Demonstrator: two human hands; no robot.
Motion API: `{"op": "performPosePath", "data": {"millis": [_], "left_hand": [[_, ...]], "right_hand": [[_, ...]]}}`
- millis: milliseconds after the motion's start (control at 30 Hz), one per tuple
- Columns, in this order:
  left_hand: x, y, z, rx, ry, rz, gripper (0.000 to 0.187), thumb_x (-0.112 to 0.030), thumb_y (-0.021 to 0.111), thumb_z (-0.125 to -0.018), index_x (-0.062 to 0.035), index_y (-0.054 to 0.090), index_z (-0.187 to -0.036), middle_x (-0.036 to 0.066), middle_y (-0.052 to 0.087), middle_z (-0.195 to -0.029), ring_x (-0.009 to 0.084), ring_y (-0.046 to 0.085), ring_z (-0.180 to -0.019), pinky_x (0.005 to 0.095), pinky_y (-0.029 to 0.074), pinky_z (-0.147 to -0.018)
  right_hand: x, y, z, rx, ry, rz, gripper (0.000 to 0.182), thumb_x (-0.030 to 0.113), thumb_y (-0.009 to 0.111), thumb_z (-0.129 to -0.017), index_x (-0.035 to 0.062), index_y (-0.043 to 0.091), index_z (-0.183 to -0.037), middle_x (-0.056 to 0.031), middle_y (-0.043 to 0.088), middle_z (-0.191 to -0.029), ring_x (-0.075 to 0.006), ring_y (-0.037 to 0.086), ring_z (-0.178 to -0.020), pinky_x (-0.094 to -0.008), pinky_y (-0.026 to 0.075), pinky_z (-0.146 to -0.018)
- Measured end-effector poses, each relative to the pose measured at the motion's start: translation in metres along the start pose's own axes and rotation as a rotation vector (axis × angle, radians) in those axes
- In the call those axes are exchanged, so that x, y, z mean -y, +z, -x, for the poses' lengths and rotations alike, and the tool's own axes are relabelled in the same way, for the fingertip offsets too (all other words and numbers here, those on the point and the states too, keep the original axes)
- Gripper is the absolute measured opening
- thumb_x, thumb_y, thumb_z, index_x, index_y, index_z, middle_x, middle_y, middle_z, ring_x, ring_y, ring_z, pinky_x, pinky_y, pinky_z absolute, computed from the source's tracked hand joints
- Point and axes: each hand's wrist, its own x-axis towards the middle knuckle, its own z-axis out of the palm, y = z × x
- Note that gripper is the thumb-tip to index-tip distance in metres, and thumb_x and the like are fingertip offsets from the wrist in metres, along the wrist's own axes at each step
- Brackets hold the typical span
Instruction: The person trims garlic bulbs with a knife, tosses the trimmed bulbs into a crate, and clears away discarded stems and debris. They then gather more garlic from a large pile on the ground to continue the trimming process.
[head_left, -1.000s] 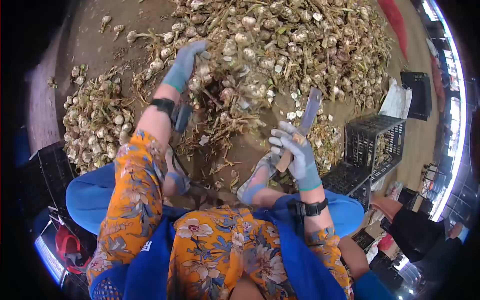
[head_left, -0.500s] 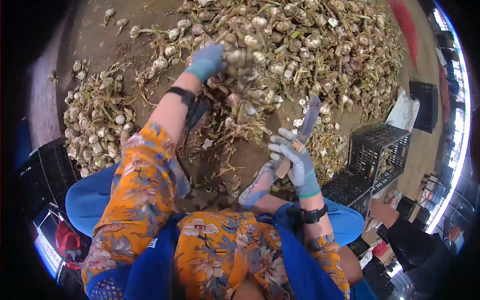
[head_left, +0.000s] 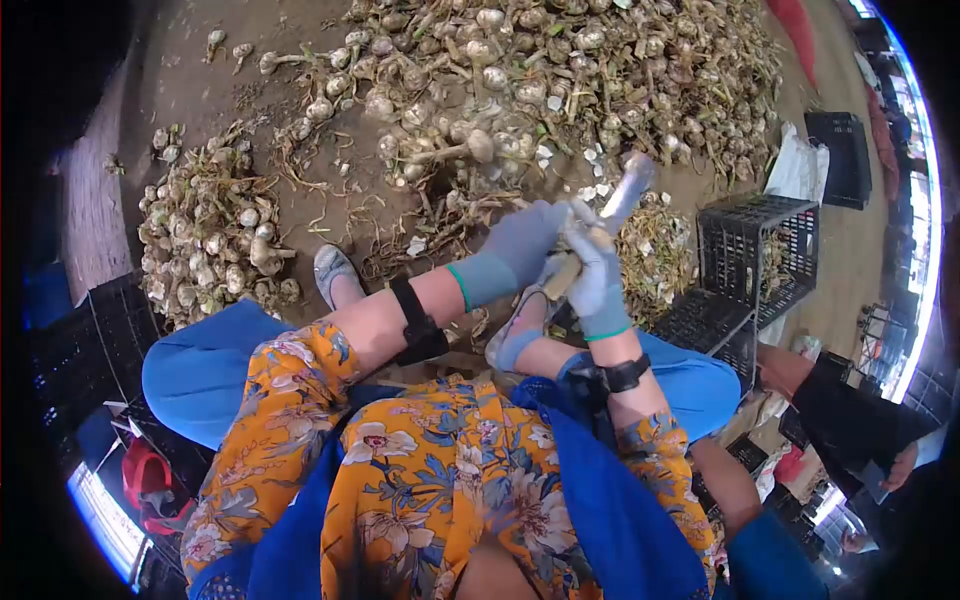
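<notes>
I'm sitting low on a bare dirt floor (head_left: 240, 60) with garlic spread all round me. Nearest, my knees in blue frame the work, and just past them both gloved hands meet above my right foot. A second ago my left arm was stretched far out into the big garlic heap (head_left: 560, 70); now my left hand (head_left: 520, 245) has come back in and sits touching my right hand (head_left: 597, 275). It is curled shut, as if round a bulb fetched from the heap, though the bulb itself is hidden and I cannot be sure. By my reckoning the fetching is done and the cutting comes next.

My right hand is clenched round the wooden grip of the knife (head_left: 625, 190). Its long axis runs from near-left to far-right, the blade tip pointing up and away from me toward the heap's right side.

To the right stand black crates (head_left: 760, 250), one holding some garlic. On the left lies a smaller garlic pile (head_left: 210, 230). Near right, another person's dark sleeve (head_left: 850, 420) shows.
</notes>
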Motion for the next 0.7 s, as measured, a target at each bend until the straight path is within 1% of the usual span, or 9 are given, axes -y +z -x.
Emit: {"op": "performPosePath", "data": {"millis": [67,133,200,267,333,400,433,533,700], "left_hand": [[-0.001,-0.002,0.000,-0.120,0.200,-0.010,0.040,-0.020,0.071,-0.074,-0.0056,0.055,-0.108,0.019,0.059,-0.098,0.0364,0.059,-0.092,0.0440,0.048,-0.080],[0.009,-0.009,-0.001,-0.234,0.395,-0.020,0.040,-0.015,0.070,-0.073,-0.0053,0.055,-0.109,0.019,0.059,-0.097,0.0362,0.059,-0.092,0.0442,0.048,-0.080],[0.038,-0.027,-0.010,-0.012,0.150,-0.117,0.038,-0.011,0.068,-0.074,-0.0042,0.055,-0.110,0.018,0.060,-0.096,0.0354,0.059,-0.093,0.0427,0.048,-0.082],[0.093,-0.032,-0.014,-0.390,0.112,-0.082,0.026,-0.014,0.063,-0.078,-0.0072,0.061,-0.103,0.016,0.063,-0.096,0.0349,0.060,-0.091,0.0430,0.049,-0.077],[0.151,-0.041,-0.027,-0.494,-0.111,-0.135,0.022,-0.015,0.061,-0.080,-0.0079,0.062,-0.101,0.015,0.064,-0.094,0.0364,0.059,-0.090,0.0436,0.049,-0.077],[0.179,-0.061,-0.046,-0.408,-0.198,-0.260,0.023,-0.020,0.059,-0.081,-0.0093,0.063,-0.100,0.015,0.064,-0.092,0.0371,0.059,-0.091,0.0444,0.049,-0.077],[0.183,-0.065,-0.057,-0.401,-0.197,-0.249,0.023,-0.020,0.059,-0.081,-0.0093,0.063,-0.100,0.015,0.064,-0.092,0.0371,0.059,-0.091,0.0444,0.049,-0.077],[0.195,-0.066,-0.091,-0.239,-0.151,-0.378,0.024,-0.026,0.057,-0.083,-0.0111,0.064,-0.101,0.015,0.065,-0.094,0.0366,0.060,-0.092,0.0458,0.048,-0.078],[0.193,-0.052,-0.118,0.085,-0.433,-0.458,0.026,-0.034,0.055,-0.087,-0.0152,0.063,-0.103,0.014,0.065,-0.097,0.0362,0.061,-0.091,0.0441,0.050,-0.077]], "right_hand": [[0.010,-0.024,0.012,-0.199,0.068,-0.399,0.043,0.008,0.059,-0.088,0.0078,0.047,-0.129,-0.0076,0.057,-0.114,-0.0199,0.057,-0.103,-0.0400,0.050,-0.086],[0.036,-0.059,0.019,-0.370,-0.004,-0.390,0.036,0.006,0.061,-0.086,0.0076,0.051,-0.120,-0.0070,0.058,-0.107,-0.0197,0.058,-0.100,-0.0398,0.051,-0.087],[0.071,-0.109,0.024,-0.400,-0.210,-0.404,0.037,0.005,0.063,-0.084,0.0076,0.051,-0.119,-0.0068,0.058,-0.107,-0.0204,0.059,-0.098,-0.0405,0.052,-0.088],[0.111,-0.177,0.029,-0.482,-0.315,-0.282,0.033,0.007,0.062,-0.085,0.0087,0.053,-0.118,-0.0063,0.059,-0.111,-0.0222,0.059,-0.100,-0.0417,0.050,-0.092],[0.151,-0.272,0.030,-0.484,-0.327,-0.234,0.034,0.009,0.059,-0.087,0.0080,0.053,-0.121,-0.0114,0.057,-0.116,-0.0263,0.057,-0.106,-0.0471,0.047,-0.095],[0.160,-0.343,0.044,-0.634,-0.696,1.040,0.039,0.010,0.057,-0.089,0.0076,0.048,-0.127,-0.0156,0.052,-0.122,-0.0327,0.055,-0.111,-0.0533,0.044,-0.098],[0.167,-0.330,0.046,-0.639,-0.688,1.050,0.039,0.010,0.057,-0.089,0.0076,0.048,-0.127,-0.0156,0.052,-0.122,-0.0327,0.055,-0.111,-0.0533,0.044,-0.098],[0.182,-0.271,0.036,-0.699,-0.366,-0.104,0.049,0.010,0.056,-0.090,0.0074,0.037,-0.134,-0.0166,0.044,-0.131,-0.0372,0.053,-0.113,-0.0554,0.042,-0.099],[0.105,-0.143,0.011,-0.333,-0.194,-0.021,0.054,0.017,0.062,-0.087,0.0013,0.039,-0.134,-0.0127,0.057,-0.121,-0.0243,0.058,-0.108,-0.0408,0.050,-0.087]]}}
